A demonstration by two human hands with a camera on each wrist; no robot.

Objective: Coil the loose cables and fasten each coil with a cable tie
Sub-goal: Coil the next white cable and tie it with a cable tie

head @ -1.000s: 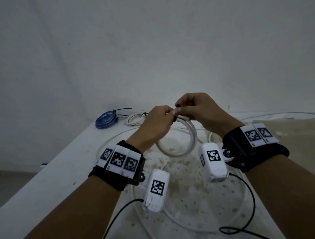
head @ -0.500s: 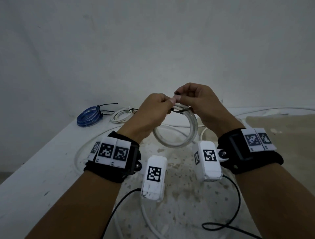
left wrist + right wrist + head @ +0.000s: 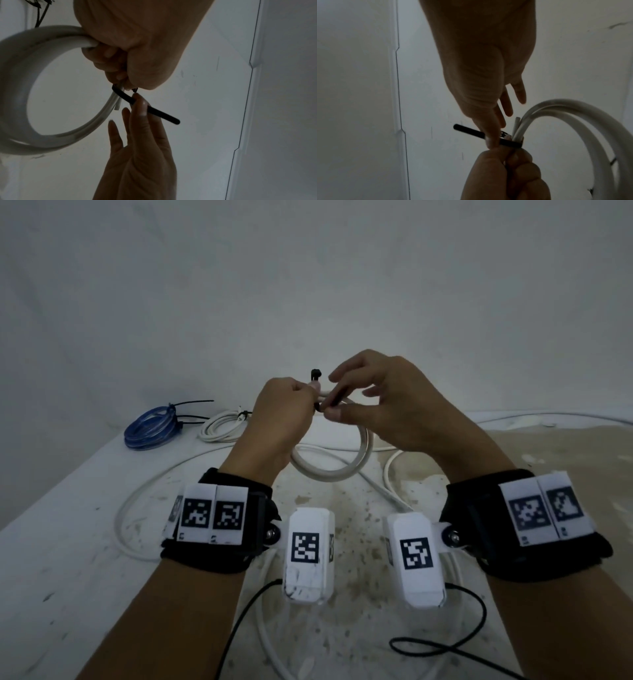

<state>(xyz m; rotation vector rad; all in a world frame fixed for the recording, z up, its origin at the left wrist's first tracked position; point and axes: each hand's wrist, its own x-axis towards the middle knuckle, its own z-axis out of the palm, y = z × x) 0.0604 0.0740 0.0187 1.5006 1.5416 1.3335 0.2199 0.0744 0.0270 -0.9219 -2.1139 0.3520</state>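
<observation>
1. White cable coil [image 3: 337, 465]: I see it held above the table [image 3: 68, 542], left hand [image 3: 281, 419] grip clamped on it.
2. Black cable tie [image 3: 154, 111]: right hand [image 3: 394, 409] grip apparently pinching it beside the coil.

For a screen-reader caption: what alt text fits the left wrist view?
A left hand grips a coil of thick white cable while the right hand pinches a black plastic cable tie looped round the coil, against a pale wall.

Head view looks down; wrist views (close) face upward.
</observation>
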